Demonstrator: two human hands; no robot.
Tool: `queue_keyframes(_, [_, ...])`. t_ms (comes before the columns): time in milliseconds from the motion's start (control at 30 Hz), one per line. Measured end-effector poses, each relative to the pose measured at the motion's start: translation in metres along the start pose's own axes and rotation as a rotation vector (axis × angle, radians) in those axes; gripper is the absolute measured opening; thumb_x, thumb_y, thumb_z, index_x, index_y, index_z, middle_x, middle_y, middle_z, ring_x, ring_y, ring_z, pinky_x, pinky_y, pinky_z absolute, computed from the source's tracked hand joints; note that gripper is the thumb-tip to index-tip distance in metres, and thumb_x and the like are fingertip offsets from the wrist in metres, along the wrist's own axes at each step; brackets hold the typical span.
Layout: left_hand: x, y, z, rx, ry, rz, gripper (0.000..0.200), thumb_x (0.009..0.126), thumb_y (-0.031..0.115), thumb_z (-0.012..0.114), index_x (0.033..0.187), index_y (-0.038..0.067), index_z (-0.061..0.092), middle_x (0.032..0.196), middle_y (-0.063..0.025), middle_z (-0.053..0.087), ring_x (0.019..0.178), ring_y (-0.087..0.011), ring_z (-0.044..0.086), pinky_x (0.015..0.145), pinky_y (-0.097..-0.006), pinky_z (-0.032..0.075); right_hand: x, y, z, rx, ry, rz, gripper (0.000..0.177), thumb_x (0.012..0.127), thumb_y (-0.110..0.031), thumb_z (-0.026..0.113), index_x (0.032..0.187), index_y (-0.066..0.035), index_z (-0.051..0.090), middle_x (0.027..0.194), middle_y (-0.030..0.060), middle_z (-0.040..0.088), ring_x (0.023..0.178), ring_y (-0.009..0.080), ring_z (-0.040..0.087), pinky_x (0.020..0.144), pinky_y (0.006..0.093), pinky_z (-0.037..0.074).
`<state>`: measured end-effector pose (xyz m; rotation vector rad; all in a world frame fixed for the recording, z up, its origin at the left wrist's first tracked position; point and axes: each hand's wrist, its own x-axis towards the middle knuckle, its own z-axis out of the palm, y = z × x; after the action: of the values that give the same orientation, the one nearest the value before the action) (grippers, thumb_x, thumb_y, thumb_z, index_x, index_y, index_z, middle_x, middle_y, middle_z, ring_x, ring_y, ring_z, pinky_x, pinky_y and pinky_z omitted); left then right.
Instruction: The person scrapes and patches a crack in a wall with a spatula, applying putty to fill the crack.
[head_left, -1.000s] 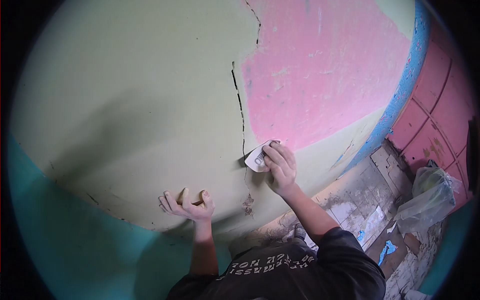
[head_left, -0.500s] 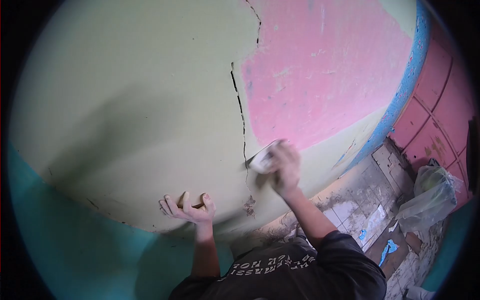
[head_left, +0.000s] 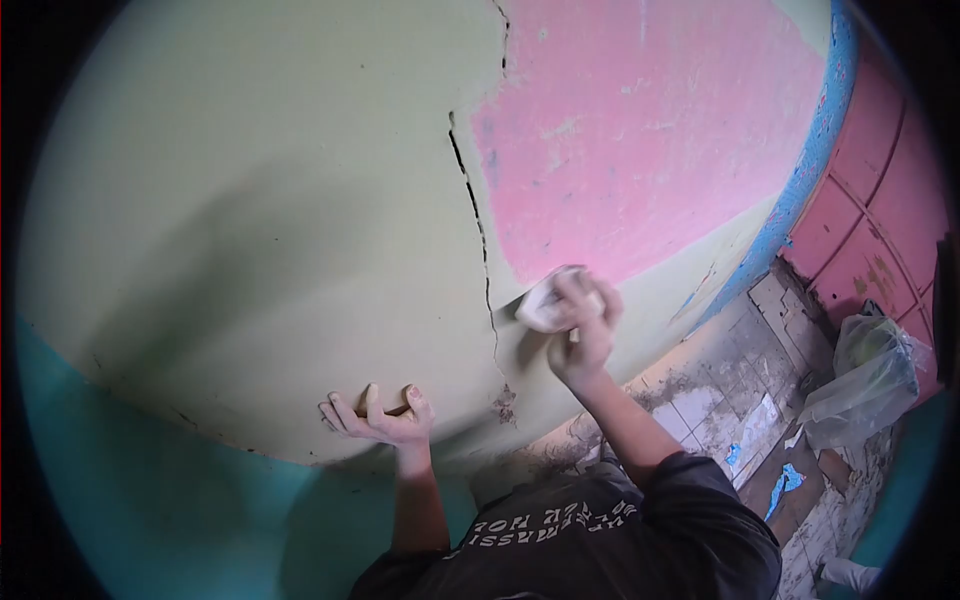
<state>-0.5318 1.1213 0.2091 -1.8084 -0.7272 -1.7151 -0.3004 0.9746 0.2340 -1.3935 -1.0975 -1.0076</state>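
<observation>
A long dark crack (head_left: 470,190) runs down the pale wall (head_left: 300,130), left of a pink painted patch (head_left: 640,130). My right hand (head_left: 588,325) grips a whitish pad (head_left: 547,302) close to the wall, at the lower edge of the pink patch and right of the crack; the pad is slightly blurred and its exact kind is unclear. Lower left, my left hand (head_left: 383,418) has its palm up and its fingers apart and curled, with nothing in it. At the crack's lower end is a rough damaged spot (head_left: 505,403).
A blue strip (head_left: 790,215) borders the pale wall at the right, beside a pink panelled surface (head_left: 870,230). A clear plastic bag (head_left: 865,385) lies on the dirty tiled floor (head_left: 700,400) with blue scraps (head_left: 785,488). Teal paint (head_left: 180,480) covers the lower left.
My right hand and the pad have moved a little to the right, away from the crack. The view has shifted slightly. My left hand keeps its pose.
</observation>
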Motion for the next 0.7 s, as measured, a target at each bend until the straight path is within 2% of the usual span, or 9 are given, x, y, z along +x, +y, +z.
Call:
queue_keyframes(67, [0.002, 0.001, 0.003, -0.002, 0.013, -0.004, 0.05, 0.103, 0.048, 0.054, 0.13, 0.005, 0.052, 0.152, -0.0282, 0.038, 0.145, -0.0496, 0.031, 0.115, -0.0708, 0.027, 0.004, -0.011, 0.003, 0.024, 0.024, 0.152, 0.027, 0.08, 0.004, 0.068, 0.105, -0.005, 0.067, 0.126, 0.0126, 0.074, 0.123, 0.0358, 0.058, 0.109, 0.0455, 0.04])
queue_keyframes(100, [0.001, 0.001, 0.001, -0.002, 0.012, -0.005, 0.05, 0.103, 0.048, 0.054, 0.13, 0.005, 0.052, 0.152, -0.0282, 0.038, 0.145, -0.0497, 0.031, 0.115, -0.0709, 0.027, 0.002, -0.016, 0.006, 0.104, -0.03, 0.048, 0.038, 0.079, 0.014, 0.059, 0.115, 0.005, 0.065, 0.124, 0.0162, 0.073, 0.121, 0.0361, 0.058, 0.107, 0.0436, 0.042])
queue_keyframes(167, [-0.002, 0.002, -0.003, 0.001, -0.006, -0.005, 0.05, 0.103, 0.048, 0.054, 0.13, 0.005, 0.052, 0.152, -0.0286, 0.038, 0.145, -0.0501, 0.031, 0.114, -0.0713, 0.027, 0.007, -0.015, 0.0, 0.04, -0.05, -0.115, 0.035, 0.079, 0.013, 0.06, 0.113, 0.003, 0.066, 0.124, 0.0153, 0.073, 0.121, 0.0354, 0.057, 0.105, 0.0432, 0.043])
queue_keyframes(267, [0.0, -0.002, 0.001, -0.007, 0.004, 0.003, 0.05, 0.103, 0.048, 0.054, 0.131, 0.006, 0.052, 0.152, -0.0288, 0.037, 0.145, -0.0507, 0.031, 0.114, -0.0717, 0.028, 0.02, -0.004, -0.002, -0.037, 0.088, 0.117, 0.03, 0.082, 0.009, 0.062, 0.111, 0.0, 0.066, 0.124, 0.0149, 0.073, 0.122, 0.0352, 0.058, 0.102, 0.046, 0.043])
queue_keyframes(400, [0.0, 0.002, 0.0, -0.004, -0.006, -0.016, 0.05, 0.103, 0.047, 0.054, 0.131, 0.006, 0.052, 0.152, -0.0292, 0.037, 0.145, -0.0514, 0.031, 0.114, -0.0717, 0.028, 0.001, -0.016, 0.001, -0.003, -0.048, -0.085, 0.023, 0.084, 0.005, 0.062, 0.103, -0.007, 0.067, 0.124, 0.0091, 0.075, 0.126, 0.0329, 0.056, 0.109, 0.0423, 0.038])
queue_keyframes(500, [0.0, 0.0, 0.001, -0.016, 0.004, -0.001, 0.05, 0.103, 0.046, 0.054, 0.132, 0.005, 0.051, 0.153, -0.0296, 0.036, 0.145, -0.0519, 0.03, 0.114, -0.0715, 0.028, 0.008, -0.006, 0.004, 0.019, 0.115, 0.197, 0.021, 0.083, 0.005, 0.062, 0.1, -0.007, 0.066, 0.125, 0.0105, 0.074, 0.129, 0.0313, 0.055, 0.11, 0.0427, 0.035])
queue_keyframes(533, [0.0, 0.001, 0.002, -0.001, 0.004, -0.005, 0.05, 0.103, 0.046, 0.054, 0.131, 0.005, 0.051, 0.153, -0.0299, 0.036, 0.145, -0.052, 0.03, 0.114, -0.0716, 0.028, 0.004, -0.016, 0.005, 0.001, 0.034, 0.173, 0.045, 0.074, 0.015, 0.059, 0.115, -0.002, 0.066, 0.126, 0.0122, 0.073, 0.128, 0.0349, 0.054, 0.106, 0.0431, 0.041])
queue_keyframes(633, [-0.001, 0.002, -0.002, 0.009, -0.014, -0.003, 0.049, 0.103, 0.046, 0.055, 0.131, 0.005, 0.052, 0.153, -0.0301, 0.036, 0.145, -0.0521, 0.03, 0.113, -0.0715, 0.028, -0.003, -0.018, 0.004, 0.022, -0.028, -0.113, 0.048, 0.07, 0.015, 0.057, 0.114, 0.002, 0.068, 0.125, 0.0126, 0.073, 0.127, 0.0369, 0.054, 0.11, 0.0386, 0.039])
queue_keyframes(700, [-0.001, 0.001, 0.0, -0.002, 0.001, -0.005, 0.049, 0.103, 0.045, 0.055, 0.13, 0.005, 0.052, 0.153, -0.0298, 0.036, 0.145, -0.0519, 0.03, 0.114, -0.0713, 0.028, 0.005, -0.019, 0.0, 0.013, -0.028, 0.127, 0.047, 0.068, 0.012, 0.06, 0.113, 0.001, 0.07, 0.126, 0.0113, 0.073, 0.124, 0.0352, 0.054, 0.107, 0.0389, 0.039])
